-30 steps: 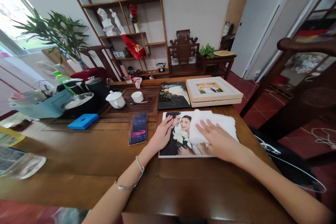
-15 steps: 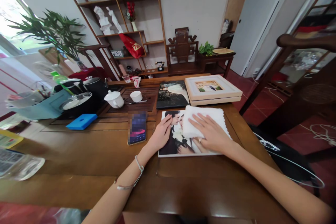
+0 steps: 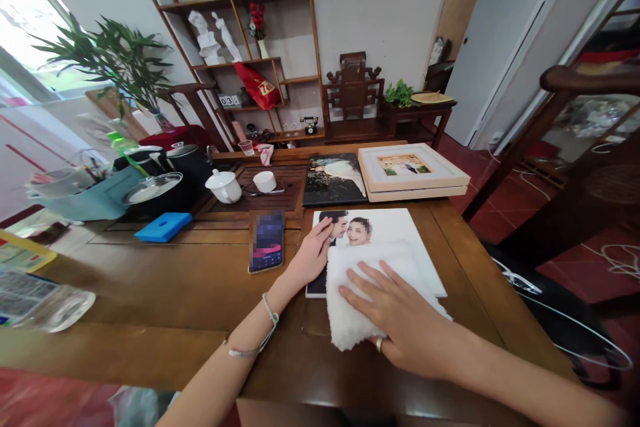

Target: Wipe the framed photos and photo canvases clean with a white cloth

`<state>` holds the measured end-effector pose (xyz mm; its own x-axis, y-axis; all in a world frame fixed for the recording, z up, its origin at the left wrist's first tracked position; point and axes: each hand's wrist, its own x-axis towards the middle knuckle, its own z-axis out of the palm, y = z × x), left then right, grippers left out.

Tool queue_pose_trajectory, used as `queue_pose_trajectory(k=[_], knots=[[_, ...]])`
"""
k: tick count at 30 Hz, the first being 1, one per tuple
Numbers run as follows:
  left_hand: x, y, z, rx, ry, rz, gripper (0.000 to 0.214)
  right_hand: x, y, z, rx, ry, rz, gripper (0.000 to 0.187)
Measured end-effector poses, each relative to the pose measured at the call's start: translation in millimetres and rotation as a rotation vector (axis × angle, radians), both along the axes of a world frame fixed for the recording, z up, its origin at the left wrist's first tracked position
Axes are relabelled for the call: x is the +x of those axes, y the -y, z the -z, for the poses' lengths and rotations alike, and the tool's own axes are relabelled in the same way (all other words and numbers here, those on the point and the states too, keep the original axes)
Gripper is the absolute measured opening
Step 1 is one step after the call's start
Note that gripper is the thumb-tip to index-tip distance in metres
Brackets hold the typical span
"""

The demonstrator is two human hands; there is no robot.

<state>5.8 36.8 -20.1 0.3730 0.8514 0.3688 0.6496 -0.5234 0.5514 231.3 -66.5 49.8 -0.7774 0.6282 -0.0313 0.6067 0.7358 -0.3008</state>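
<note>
A large wedding photo print [image 3: 395, 227] lies flat on the wooden table [image 3: 165, 287] in front of me. My left hand [image 3: 310, 257] rests open on the print's left edge, fingers flat. My right hand [image 3: 395, 310] presses flat, fingers spread, on a white fluffy cloth [image 3: 350, 293]. The cloth covers the lower half of the print and hangs over its near edge onto the table.
A phone [image 3: 267, 240] lies left of the print. Behind the print sit a dark photo print [image 3: 333, 179] and a white framed picture [image 3: 413, 171]. A tea tray with a white teapot [image 3: 224, 187], cup [image 3: 264, 181], black kettles and a blue block [image 3: 163, 226] fills the left.
My right hand has dragged the white cloth from the print's upper right down towards me, uncovering the upper part of the picture. My left hand has stayed on the left edge.
</note>
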Motion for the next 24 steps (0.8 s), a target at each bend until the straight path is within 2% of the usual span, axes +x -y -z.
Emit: queue_pose_trajectory(k=[3,7,10,13,20,22,24], knots=[[-1,0,0.0,-0.002,-0.019,0.002,0.042,7,-26,8.8,0.053,-0.021,0.077,0.079],[0,0,1.6,0.018,-0.006,-0.017,0.041,23,-72,22.5,0.192,0.032,0.348,0.07],[1,0,2.8,0.013,0.009,-0.023,0.04,29,-86,26.2,0.27,0.086,0.472,0.068],[1,0,2.9,0.004,0.021,-0.033,0.04,20,-71,24.3,0.249,0.114,0.441,0.067],[-3,-2,-3.2,-0.041,0.082,-0.012,0.039,-24,8,23.1,0.206,0.018,0.061,0.078],[-3,-2,-4.3,-0.048,0.086,-0.007,0.039,-27,14,24.4,0.206,-0.002,0.025,0.079],[-3,-2,-3.9,-0.048,0.074,-0.011,0.04,-25,10,24.9,0.207,0.004,0.05,0.077]])
